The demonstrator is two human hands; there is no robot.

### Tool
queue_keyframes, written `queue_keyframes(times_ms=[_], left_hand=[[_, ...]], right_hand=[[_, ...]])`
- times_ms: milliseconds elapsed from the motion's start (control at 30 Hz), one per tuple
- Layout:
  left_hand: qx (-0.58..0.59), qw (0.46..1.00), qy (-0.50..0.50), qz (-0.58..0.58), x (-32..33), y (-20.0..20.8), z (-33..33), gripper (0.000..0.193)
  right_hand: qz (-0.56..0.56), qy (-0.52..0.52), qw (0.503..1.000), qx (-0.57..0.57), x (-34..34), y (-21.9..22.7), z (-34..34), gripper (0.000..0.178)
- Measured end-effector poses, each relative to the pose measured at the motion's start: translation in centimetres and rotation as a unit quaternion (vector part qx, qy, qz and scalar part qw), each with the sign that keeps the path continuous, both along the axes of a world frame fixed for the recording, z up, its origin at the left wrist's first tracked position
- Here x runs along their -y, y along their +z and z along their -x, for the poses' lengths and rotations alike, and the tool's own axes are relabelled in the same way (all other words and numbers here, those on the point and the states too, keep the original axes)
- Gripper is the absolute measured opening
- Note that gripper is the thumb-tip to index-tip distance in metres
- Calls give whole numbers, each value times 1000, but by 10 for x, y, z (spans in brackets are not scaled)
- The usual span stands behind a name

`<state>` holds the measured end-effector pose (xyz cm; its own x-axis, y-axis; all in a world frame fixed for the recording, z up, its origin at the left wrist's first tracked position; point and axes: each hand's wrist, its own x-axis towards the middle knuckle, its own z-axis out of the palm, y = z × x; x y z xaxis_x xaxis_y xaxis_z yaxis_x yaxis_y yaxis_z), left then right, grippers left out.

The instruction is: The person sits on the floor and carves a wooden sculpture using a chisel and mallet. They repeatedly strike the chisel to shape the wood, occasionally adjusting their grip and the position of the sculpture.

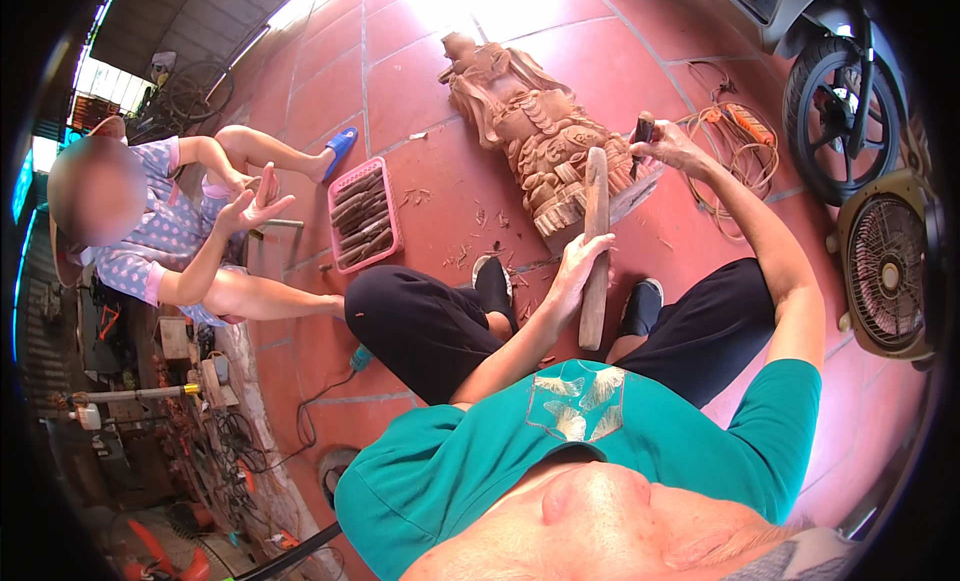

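My left hand (pixel 578 271) is wrapped round a long wooden mallet (pixel 594 303), which stands roughly upright in the picture in front of my lap. Farther off to the right, my right hand (pixel 676 149) grips a chisel (pixel 643 128) by its dark handle. The chisel is beside the base of a carved wooden statue (pixel 535 121); whether its tip touches the wood I cannot tell. Lying on the floor with its base toward me, the statue shows carved folds and scrolls. The mallet's upper end overlaps the statue's base in view.
Several carving tools fill a pink basket (pixel 396 231) on the tiled floor (pixel 420 101). Wood shavings (pixel 480 221) lie nearby. At left sits another person (pixel 165 211), hands raised. A cord with an orange tool (pixel 750 126), a motorbike wheel (pixel 840 121) and a fan (pixel 886 271) are at right.
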<state>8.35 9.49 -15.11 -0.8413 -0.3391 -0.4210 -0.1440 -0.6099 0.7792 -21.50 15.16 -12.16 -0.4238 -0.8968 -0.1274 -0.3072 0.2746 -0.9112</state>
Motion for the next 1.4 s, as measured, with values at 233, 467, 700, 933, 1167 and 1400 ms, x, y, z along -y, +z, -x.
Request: queue_keyframes(times_ms=[233,467,700,933,1167,1400], left_hand=[[1,1000,-7,5,0,2,-2,25],[2,1000,-2,5,0,0,-1,25],[5,1000,-10,7,2,-3,-3,24],[12,1000,2,5,1,-2,-1,23],[21,1000,-4,23,3,-10,2,24],[15,995,24,92,2,1,1,28]], right_hand=[[-26,-21,999,17,2,9,5,23],[-23,-34,999,-30,9,0,12,23],[22,-23,999,-27,22,-5,10,21],[54,-38,991,-119,21,-8,16,28],[58,-10,998,-38,7,4,13,27],[70,16,997,-23,6,3,9,28]])
